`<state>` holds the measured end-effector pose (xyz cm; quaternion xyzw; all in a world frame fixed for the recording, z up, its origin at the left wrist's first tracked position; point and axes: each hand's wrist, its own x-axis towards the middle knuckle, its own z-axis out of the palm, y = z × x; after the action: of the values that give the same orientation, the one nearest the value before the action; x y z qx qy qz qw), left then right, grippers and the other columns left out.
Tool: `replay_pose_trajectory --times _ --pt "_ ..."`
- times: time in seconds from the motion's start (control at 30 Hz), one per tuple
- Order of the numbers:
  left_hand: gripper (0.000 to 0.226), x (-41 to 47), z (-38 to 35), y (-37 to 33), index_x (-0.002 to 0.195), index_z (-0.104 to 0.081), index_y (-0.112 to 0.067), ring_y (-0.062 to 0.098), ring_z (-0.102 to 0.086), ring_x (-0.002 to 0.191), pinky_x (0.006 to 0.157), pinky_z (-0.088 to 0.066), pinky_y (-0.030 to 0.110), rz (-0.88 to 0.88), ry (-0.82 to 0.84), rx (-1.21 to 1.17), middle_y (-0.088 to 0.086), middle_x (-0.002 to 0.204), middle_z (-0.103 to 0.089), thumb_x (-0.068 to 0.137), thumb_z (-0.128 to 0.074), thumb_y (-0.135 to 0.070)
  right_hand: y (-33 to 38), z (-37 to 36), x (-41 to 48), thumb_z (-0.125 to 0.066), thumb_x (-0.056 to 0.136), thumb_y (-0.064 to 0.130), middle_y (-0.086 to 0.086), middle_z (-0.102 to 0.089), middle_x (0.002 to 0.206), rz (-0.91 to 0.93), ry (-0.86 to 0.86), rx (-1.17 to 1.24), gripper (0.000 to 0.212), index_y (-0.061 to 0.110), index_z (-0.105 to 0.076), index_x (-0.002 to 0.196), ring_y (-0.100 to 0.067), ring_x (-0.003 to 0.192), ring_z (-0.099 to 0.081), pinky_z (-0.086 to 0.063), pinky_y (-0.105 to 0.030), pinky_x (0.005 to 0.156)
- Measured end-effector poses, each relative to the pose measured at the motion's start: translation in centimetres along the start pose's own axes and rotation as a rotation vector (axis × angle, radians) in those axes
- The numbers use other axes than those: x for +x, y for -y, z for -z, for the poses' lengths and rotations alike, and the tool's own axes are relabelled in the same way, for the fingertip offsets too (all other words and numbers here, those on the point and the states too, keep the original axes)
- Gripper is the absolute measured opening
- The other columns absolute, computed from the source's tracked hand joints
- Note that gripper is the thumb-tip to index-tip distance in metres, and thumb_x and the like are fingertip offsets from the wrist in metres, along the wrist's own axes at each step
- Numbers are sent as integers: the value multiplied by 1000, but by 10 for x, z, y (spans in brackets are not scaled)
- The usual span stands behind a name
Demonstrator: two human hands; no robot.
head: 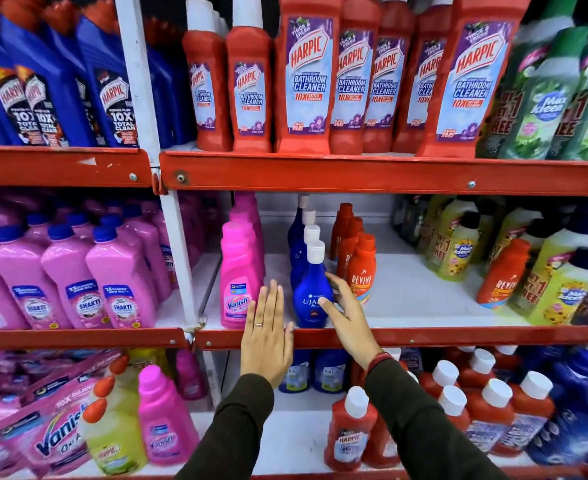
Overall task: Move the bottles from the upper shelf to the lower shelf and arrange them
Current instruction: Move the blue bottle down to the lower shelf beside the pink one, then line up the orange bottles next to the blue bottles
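On the middle shelf (424, 336) a row of blue bottles with white caps runs front to back; the front blue Ujala bottle (311, 289) stands at the shelf edge. My right hand (346, 311) wraps its fingers and thumb around that bottle's right side. My left hand (268, 332) is flat with fingers apart, just left of the bottle and in front of the pink Vanish bottle (238, 275); it holds nothing. Orange Revive bottles (361, 268) stand just right of the blue row. Red Harpic bathroom cleaner bottles (306, 74) fill the upper shelf (354, 174).
Pink Shakti bottles (74, 275) fill the middle shelf left of the white upright (178, 258). Yellow-green Max Kleen bottles (559, 282) and one orange Revive bottle (502, 275) stand at the right. The bottom shelf holds small red Harpic bottles (349, 431), pink Vanish packs (56, 431) and blue bottles.
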<state>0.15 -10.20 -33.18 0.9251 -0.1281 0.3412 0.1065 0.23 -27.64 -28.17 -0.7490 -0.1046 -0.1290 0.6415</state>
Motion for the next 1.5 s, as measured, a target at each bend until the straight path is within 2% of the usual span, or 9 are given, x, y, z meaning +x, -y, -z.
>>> replay_pose_trajectory --times 0.2,0.43,0.6,0.8,1.07,1.2,1.27,1.37,1.5 --pt "66 3 0 4 159 -28 2 34 -30 155 127 -7 41 23 3 34 22 167 -30 100 -32 -29 -2 0 0 -54 103 16 -3 -49 150 -3 3 13 48 24 -41 148 -14 135 -50 -54 -15 93" --pt "67 4 -2 6 160 -23 0 32 -29 156 128 -7 41 11 -25 35 20 169 -26 101 -33 -30 -3 -1 2 -53 103 15 -4 -50 149 -6 4 20 47 24 -41 148 -9 133 -51 -54 -12 84" --pt "67 4 -3 7 161 -21 -1 29 -21 158 129 -4 40 6 -34 29 18 170 -20 101 -32 -30 -5 -1 2 -53 103 18 -1 -50 148 3 12 11 47 29 -41 147 -8 132 -51 -55 -14 87" --pt "66 4 3 3 158 -28 1 33 -30 154 128 -4 40 8 -15 48 19 168 -25 100 -30 -29 -5 -1 0 -54 103 16 -2 -51 147 41 3 -16 47 27 -41 147 14 120 -53 -52 -9 83" --pt "66 2 10 -17 159 -23 0 34 -26 156 128 -4 42 -7 -65 39 20 169 -22 100 -30 -29 0 7 -2 -58 101 19 5 -48 149 60 3 11 54 28 -37 150 3 129 -50 -51 -8 86" --pt "67 13 6 -45 159 -18 2 28 0 162 128 -1 42 -33 -159 -1 18 169 -13 100 -33 -27 5 34 -10 -61 99 26 20 -54 138 113 -120 -15 46 41 -45 140 11 124 -52 -47 -4 90" --pt "70 20 -1 -58 159 -11 2 21 18 161 129 3 42 -42 -215 -12 13 173 3 99 -34 -27 7 59 -14 -60 99 29 16 -57 137 159 -224 -53 40 40 -50 136 7 123 -54 -45 -7 94" --pt "81 28 -16 -73 163 6 -5 19 22 160 130 8 40 -66 -273 -36 6 172 26 97 -34 -27 7 109 -20 -59 97 27 6 -58 135 251 -450 -147 37 30 -53 134 -5 128 -54 -43 -22 105" --pt "85 33 -41 -79 163 8 -6 22 19 161 130 8 41 -107 -325 -31 9 172 23 95 -38 -26 1 184 -20 -61 96 8 -7 -50 139 290 -761 -320 45 14 -48 139 -22 133 -47 -37 -39 114"
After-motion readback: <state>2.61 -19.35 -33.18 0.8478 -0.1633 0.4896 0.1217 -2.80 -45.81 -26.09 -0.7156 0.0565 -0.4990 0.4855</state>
